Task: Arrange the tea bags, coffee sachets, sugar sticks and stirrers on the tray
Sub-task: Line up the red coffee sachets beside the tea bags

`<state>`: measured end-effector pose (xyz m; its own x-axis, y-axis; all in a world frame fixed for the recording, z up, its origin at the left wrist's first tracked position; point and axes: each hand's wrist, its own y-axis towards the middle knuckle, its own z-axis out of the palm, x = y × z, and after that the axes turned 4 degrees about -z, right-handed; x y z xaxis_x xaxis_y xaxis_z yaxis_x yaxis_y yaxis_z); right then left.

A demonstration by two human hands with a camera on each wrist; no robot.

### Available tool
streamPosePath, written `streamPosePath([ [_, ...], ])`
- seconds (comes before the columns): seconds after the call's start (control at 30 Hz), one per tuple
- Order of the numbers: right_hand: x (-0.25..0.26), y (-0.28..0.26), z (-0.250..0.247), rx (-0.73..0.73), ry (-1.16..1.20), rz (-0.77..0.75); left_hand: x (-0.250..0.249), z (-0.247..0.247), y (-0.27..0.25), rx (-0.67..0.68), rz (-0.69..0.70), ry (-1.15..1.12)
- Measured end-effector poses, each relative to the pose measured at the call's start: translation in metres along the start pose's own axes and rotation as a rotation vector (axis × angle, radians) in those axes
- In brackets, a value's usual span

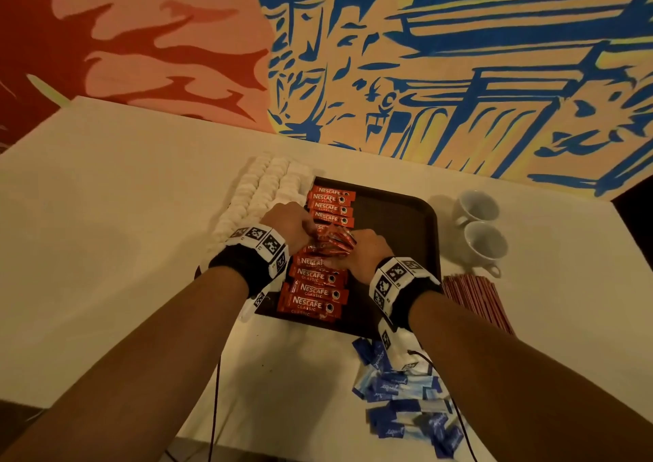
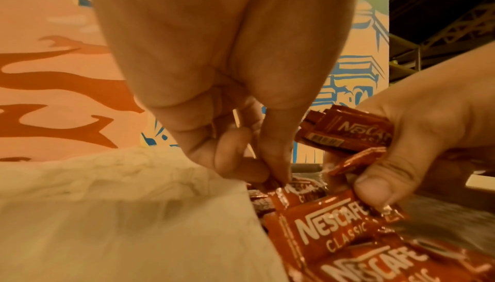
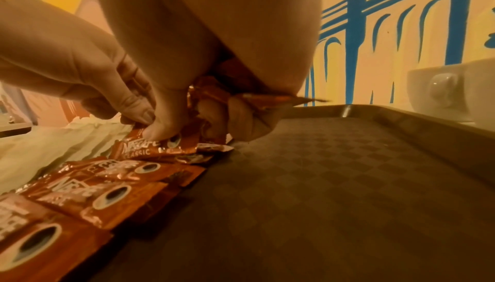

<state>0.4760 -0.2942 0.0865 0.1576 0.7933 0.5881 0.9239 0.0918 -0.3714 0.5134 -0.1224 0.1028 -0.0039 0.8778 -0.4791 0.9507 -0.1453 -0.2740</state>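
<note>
A dark tray (image 1: 395,221) lies on the white table, with a column of red Nescafe coffee sachets (image 1: 314,292) overlapping along its left side. My left hand (image 1: 293,225) reaches into the middle of that column; in the left wrist view its fingertips (image 2: 275,177) pinch the end of one sachet (image 2: 302,191) lying there. My right hand (image 1: 371,249) grips a loose bundle of sachets (image 1: 335,239) just above the tray. In the right wrist view its thumb (image 3: 160,134) presses down on the same laid sachet (image 3: 150,149).
A white knitted cloth (image 1: 261,193) lies against the tray's left edge. Two white cups (image 1: 475,207) stand to the right of the tray, with red stirrers (image 1: 473,295) in front of them. Blue sugar sticks (image 1: 399,387) lie scattered near the table's front edge.
</note>
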Motion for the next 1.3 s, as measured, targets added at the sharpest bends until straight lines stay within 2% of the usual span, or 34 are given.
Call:
streamPosePath([
  [0.3,-0.011,0.005,0.003,-0.021,-0.052,0.037,-0.007,0.005,0.005,0.04,0.029,0.145],
  [0.53,-0.02,-0.004,-0.011,-0.107,0.09,0.006,-0.012,0.003,0.001,0.047,0.031,0.182],
  [0.73,-0.012,-0.045,-0.039,-0.149,0.242,-0.163,-0.031,-0.021,-0.026,-0.092,0.102,-0.04],
  [0.83,-0.007,-0.075,-0.05,-0.203,0.331,-0.235,-0.049,-0.039,-0.055,-0.139,0.208,-0.221],
  [0.93,-0.006,-0.108,-0.058,-0.237,0.381,-0.269,-0.067,-0.052,-0.094,-0.139,0.303,-0.385],
  [1.03,-0.007,-0.139,-0.061,-0.257,0.352,-0.324,-0.085,-0.054,-0.133,-0.088,0.339,-0.598],
  [1.17,-0.009,-0.17,-0.058,-0.304,0.301,-0.368,-0.101,-0.042,-0.177,-0.022,0.358,-0.613],
  [1.3,-0.011,-0.2,-0.05,-0.363,0.329,-0.38,-0.104,-0.03,-0.206,-0.064,0.318,-0.682],
])
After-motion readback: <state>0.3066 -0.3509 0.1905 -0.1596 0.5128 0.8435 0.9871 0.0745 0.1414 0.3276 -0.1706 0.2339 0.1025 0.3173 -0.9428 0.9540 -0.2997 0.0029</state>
